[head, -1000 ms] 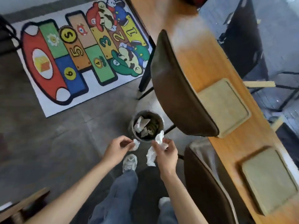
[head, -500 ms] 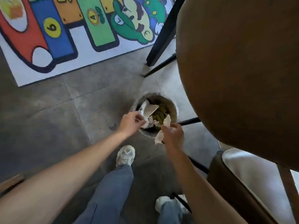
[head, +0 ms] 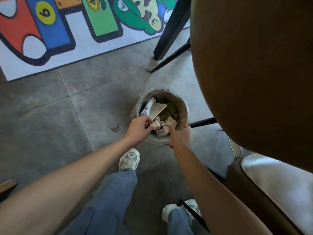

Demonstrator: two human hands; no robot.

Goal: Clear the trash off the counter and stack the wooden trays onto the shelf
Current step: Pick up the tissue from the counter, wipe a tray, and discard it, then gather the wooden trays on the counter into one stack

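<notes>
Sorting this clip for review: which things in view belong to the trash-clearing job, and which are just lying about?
Job: crumpled tissues, trash bin, left hand, right hand.
Lying about: play mat, brown chair, wood piece.

One head-worn view looks steeply down, close over the floor bin (head: 162,114).

Crumpled white paper tissues (head: 162,128) fill the plastic-lined bin (head: 183,106) on the matt grey tiled floor (head: 50,116), beside a smooth brown leather-look chair back (head: 254,73).

Play mat (head: 67,31), chair (head: 254,73), gray tiles (head: 50,116)
</notes>
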